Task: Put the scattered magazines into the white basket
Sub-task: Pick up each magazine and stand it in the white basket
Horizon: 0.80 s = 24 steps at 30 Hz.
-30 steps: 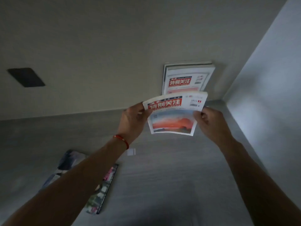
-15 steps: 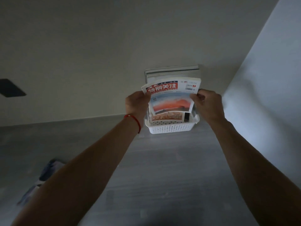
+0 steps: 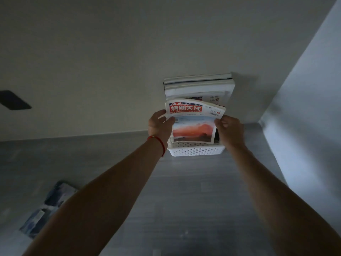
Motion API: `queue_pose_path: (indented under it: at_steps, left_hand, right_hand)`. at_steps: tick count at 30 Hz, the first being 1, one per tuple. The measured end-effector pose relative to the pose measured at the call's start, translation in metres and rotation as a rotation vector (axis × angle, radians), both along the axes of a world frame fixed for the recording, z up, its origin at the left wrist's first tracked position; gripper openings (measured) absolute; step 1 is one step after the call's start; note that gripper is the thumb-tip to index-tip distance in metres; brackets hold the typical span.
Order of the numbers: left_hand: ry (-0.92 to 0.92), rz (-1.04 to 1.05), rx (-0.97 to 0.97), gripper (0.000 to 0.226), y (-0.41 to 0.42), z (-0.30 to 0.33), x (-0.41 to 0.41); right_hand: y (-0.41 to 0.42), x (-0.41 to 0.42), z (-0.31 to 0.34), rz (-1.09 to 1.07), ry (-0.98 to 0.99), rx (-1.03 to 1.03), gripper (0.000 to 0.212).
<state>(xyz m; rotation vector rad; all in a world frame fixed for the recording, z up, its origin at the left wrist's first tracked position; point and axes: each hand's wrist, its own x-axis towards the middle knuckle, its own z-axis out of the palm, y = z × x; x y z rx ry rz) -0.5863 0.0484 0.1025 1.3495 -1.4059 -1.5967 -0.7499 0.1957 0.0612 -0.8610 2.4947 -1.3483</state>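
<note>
Left hand (image 3: 160, 126) curled round left edge of glossy magazine w/ red title band and orange sunset cover photo (image 3: 194, 122), thumb laid over front of cover just under the title band, other fingers hidden behind. Right hand (image 3: 229, 130) pinched on mag's right edge, fingertips (image 3: 219, 121) bent onto cover at about same height as left thumb. Held upright between the two hands, top corner bowed fwd a little, cover facing camera. Bottom edge down inside white perforated plastic basket (image 3: 196, 150), behind its front wall; whether resting on basket floor, cannot tell. Hands just above basket rim, one at each side. Thin red cord bracelet (image 3: 158, 143) on left wrist.

Behind held mag, upright stack of other magazines w/ white page edges (image 3: 198, 85) in same basket, taller, leaning back to the pale wall (image 3: 110, 61); one w/ matching red title partly visible. Basket on grey wood-grain surface (image 3: 184, 191), close to corner w/ lighter side wall (image 3: 304, 108).

Well apart, lower left on same surface: flat blue-and-white patterned magazine (image 3: 46, 209), partly hidden by left forearm. Dark rectangular patch (image 3: 13, 102) on wall, far left.
</note>
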Motion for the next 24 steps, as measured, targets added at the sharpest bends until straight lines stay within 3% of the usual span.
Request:
queue_pose_path:
  at_steps: [3,7,10,14,17,20,24]
  left_hand:
    - [0.01,-0.097,-0.025,0.048,0.004,-0.003,-0.003]
    - [-0.12,-0.164,-0.094,0.058,0.007,-0.006,0.005]
    - [-0.126,-0.199,-0.078,0.064,0.01,-0.012,0.027]
    - [-0.153,-0.203,-0.247,0.052,0.028,-0.018,0.103]
    - [-0.292,-0.27,-0.439,0.049,0.05,-0.031,0.19]
    - [-0.555,-0.363,-0.622,0.045,0.057,-0.053,0.275]
    - [-0.771,-0.428,-0.598,0.045,0.035,-0.084,0.362]
  right_hand:
    - [-0.002,0.002,-0.003,-0.023,-0.137,-0.033,0.03]
    - [-0.001,0.013,0.0,0.076,-0.288,-0.151,0.041]
    - [0.007,0.024,0.001,0.089,-0.221,-0.142,0.043]
    - [0.026,0.062,-0.006,0.059,-0.123,-0.175,0.03]
    - [0.038,0.109,-0.013,0.072,-0.119,-0.173,0.018]
    - [0.038,0.171,-0.025,0.148,-0.148,-0.072,0.011]
    - [0.021,0.27,-0.045,0.43,-0.148,0.086,0.014]
